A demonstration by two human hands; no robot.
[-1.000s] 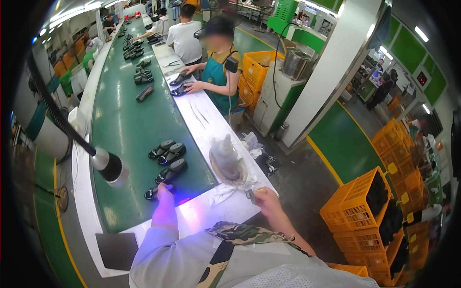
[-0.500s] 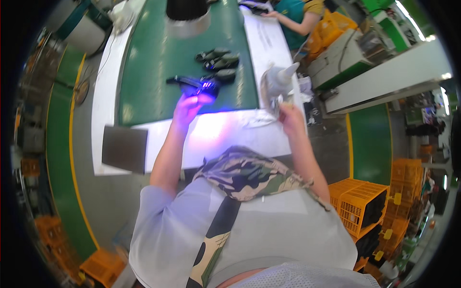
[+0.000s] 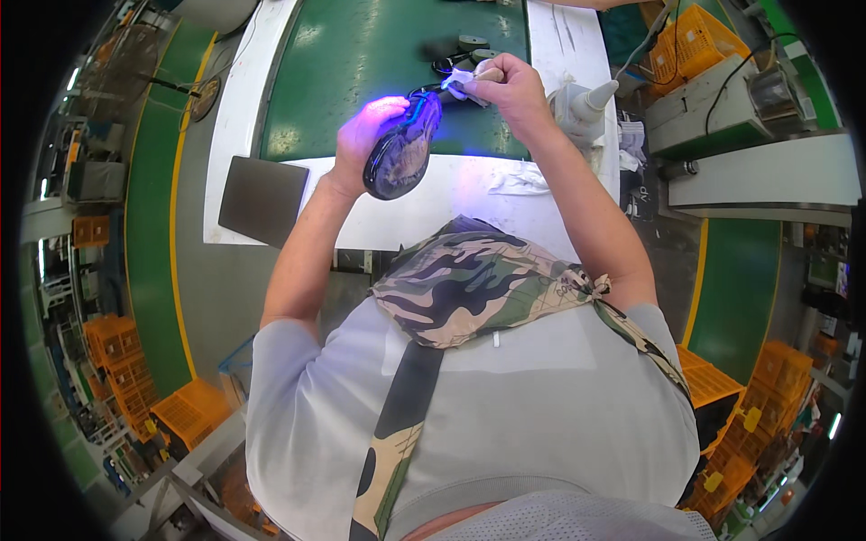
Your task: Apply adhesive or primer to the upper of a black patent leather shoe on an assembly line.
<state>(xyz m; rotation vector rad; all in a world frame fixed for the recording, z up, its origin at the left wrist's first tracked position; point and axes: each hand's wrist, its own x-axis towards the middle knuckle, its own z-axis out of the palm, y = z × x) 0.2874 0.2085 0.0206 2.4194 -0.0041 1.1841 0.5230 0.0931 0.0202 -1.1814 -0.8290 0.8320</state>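
black shoe (image 3: 401, 155), one, glossy, dark rim curving round a grey-brown, streaked face; whether this face is the sole or the inside cannot be told; rounded end low and toward the wearer, upper end washed in blue-violet light; held aloft, tilted, in view above the junction of white desk (image 3: 374, 219) and green work surface (image 3: 325, 99). left hand (image 3: 363, 140), closed around the shoe's left flank, fingers over its upper part and tinted violet; forearm rising from the lower left, elbow bent, wrist beside the shoe's rounded end. right hand (image 3: 516, 90), nearly closed in a pinch, thumb and fingertips gripping a white cloth (image 3: 458, 83) and a small pale piece (image 3: 489, 73); forearm slanting up and leftward from the right, hand reaching inward; cloth just beside the shoe's upper end, contact unclear. further items: dark shoes (image 3: 474, 43) on the green surface, beyond the cloth; white bottle (image 3: 577, 113) with pointed nozzle, right of the right wrist; crumpled white rag (image 3: 519, 182) on the desk; dark flat panel (image 3: 262, 200), desk's left corner.
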